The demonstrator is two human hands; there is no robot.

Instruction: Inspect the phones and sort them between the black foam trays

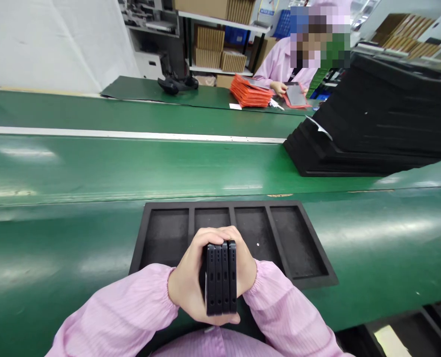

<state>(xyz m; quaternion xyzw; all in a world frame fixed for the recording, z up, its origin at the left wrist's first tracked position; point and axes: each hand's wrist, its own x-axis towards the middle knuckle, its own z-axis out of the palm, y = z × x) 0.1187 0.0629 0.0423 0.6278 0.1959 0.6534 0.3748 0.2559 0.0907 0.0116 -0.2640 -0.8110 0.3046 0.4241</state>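
Your fingers clasp four phones from both sides, apparently over the tray; uneven squeezing could let one slip.

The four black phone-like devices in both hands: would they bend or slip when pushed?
The black devices look stiff: their edges run straight and parallel. Nothing visible binds them, so they might slide apart if the left hand or right hand loosened. Being slim, one stood on edge would probably tip.
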